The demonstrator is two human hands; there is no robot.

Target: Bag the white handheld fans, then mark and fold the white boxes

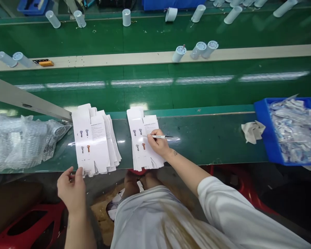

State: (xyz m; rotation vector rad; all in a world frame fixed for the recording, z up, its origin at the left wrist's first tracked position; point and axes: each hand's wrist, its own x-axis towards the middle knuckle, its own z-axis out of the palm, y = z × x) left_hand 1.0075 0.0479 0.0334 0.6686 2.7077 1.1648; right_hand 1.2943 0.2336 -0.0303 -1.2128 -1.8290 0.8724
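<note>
My right hand (158, 142) grips a black-and-white marker pen (161, 137), with its tip on a flat white printed carton (137, 138). That carton lies on a small pile on the dark green bench (202, 138). Product pictures and small text are printed on it. To the left sits a larger stack of flattened white cartons (93, 140). My left hand (72, 189) is open, fingers apart, just off the bench's front edge. Its fingertips are beside the lower left corner of that stack, and I cannot tell whether they touch it.
Bubble-wrap bags (20, 141) lie at the bench's left end, under a grey metal bar (23, 97). A blue crate (267, 135) of foil packets and a crumpled white cloth (253, 131) are on the right. Pale blue tubes (197, 50) stand and lie beyond, on a green conveyor belt (145, 83).
</note>
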